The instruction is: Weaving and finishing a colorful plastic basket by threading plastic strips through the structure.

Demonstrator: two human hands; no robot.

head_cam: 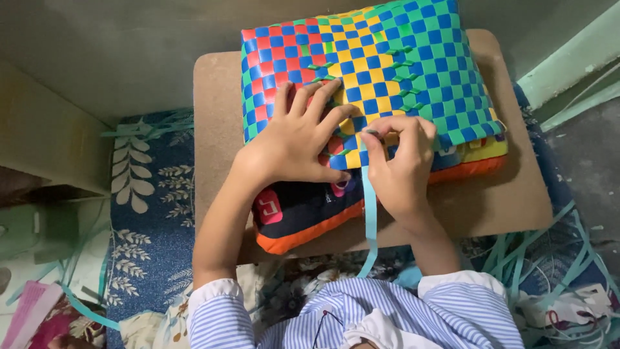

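In the head view, a woven mat [387,71] of flat plastic strips shows a checker pattern: blue squares run through bands of red, yellow and green. It lies on top of a dark cushion [303,216] with orange piping and red patches, and both rest on a brown board [504,200] that serves as the surface. A light blue strip [370,213] hangs from the near edge of the weave, runs down over the cushion and the board edge, and ends near the striped shirt [413,317].

The weave spreads away from the fingers and to both sides of them; its near edge sits right under them. The strip's upper end is between the right fingers, and the rest trails down toward the person.

The left hand [294,139] lies flat on the mat, fingers [316,103] spread wide and pressing the weave down, the thumb stretched along the near edge. The right hand [397,158] is just beside it, nearly touching; its fingers [381,132] are curled in narrow and pinch the top of the light blue strip at the edge of the weave.

More loose teal strips [542,258] lie to the right on a blue floral cloth [152,213].
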